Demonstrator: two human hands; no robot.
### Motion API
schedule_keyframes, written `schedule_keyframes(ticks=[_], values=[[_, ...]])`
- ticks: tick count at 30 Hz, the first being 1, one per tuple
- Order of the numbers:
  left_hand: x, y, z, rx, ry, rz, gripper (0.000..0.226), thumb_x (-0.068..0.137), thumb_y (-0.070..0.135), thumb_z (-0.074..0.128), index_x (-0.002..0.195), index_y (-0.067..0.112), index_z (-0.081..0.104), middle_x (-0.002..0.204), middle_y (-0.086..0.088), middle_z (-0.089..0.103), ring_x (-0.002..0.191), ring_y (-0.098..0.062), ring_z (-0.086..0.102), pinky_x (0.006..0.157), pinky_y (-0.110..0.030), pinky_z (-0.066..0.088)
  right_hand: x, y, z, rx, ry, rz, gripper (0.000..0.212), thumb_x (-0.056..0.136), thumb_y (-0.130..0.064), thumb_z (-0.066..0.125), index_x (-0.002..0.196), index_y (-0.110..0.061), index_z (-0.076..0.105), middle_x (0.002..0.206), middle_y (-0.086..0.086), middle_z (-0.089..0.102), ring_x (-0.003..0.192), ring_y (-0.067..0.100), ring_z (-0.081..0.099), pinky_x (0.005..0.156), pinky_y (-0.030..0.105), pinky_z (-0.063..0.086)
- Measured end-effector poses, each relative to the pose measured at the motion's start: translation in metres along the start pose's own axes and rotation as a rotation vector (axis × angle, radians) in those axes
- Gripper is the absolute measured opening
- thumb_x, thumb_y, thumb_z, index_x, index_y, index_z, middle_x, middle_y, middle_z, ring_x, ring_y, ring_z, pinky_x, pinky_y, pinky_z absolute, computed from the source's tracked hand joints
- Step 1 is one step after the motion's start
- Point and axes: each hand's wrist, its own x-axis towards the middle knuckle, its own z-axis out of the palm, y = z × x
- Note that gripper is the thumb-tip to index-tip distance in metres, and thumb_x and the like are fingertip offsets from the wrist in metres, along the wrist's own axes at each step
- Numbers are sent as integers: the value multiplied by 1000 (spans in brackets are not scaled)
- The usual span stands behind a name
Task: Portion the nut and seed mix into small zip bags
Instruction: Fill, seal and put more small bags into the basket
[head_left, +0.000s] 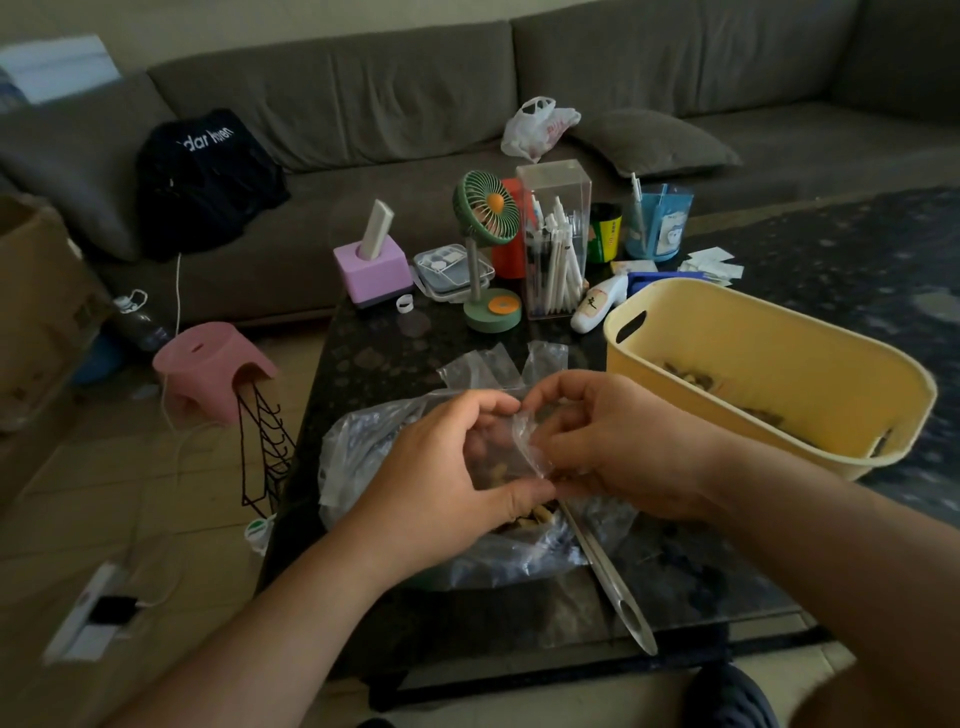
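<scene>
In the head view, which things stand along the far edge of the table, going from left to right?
Purple tissue box → clear flat container → green desk fan → clear pen holder → dark green can → blue cup.

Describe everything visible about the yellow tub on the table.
The yellow tub is an oblong, plastic-looking bin with rounded corners and a slot handle cut in its left end. It sits upright on the dark table, right of both hands, untouched. Inside, dark and pale pieces lie along the bottom, too dim to identify.
</scene>
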Motion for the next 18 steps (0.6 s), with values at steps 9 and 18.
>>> schedule_keyframes(ticks=[9, 18], values=[[1, 1, 4, -244, -65, -83, 67, 69, 62, 89, 123, 43, 53, 122, 23, 71, 113, 4, 68, 93, -26, 57, 0, 5, 3, -157, 131, -261, 16, 88, -5, 79, 99, -14, 72, 91, 23, 68, 72, 25, 69, 75, 48, 63], [3, -2, 0, -443, -107, -141, 60, 64, 73, 87, 108, 44, 59, 115, 6, 74, 111, -13, 71, 96, -45, 59, 6, 15, -2, -477, 135, -601, 21, 85, -17, 83, 89, -38, 79, 98, -5, 64, 96, 14, 63, 85, 29, 56]])
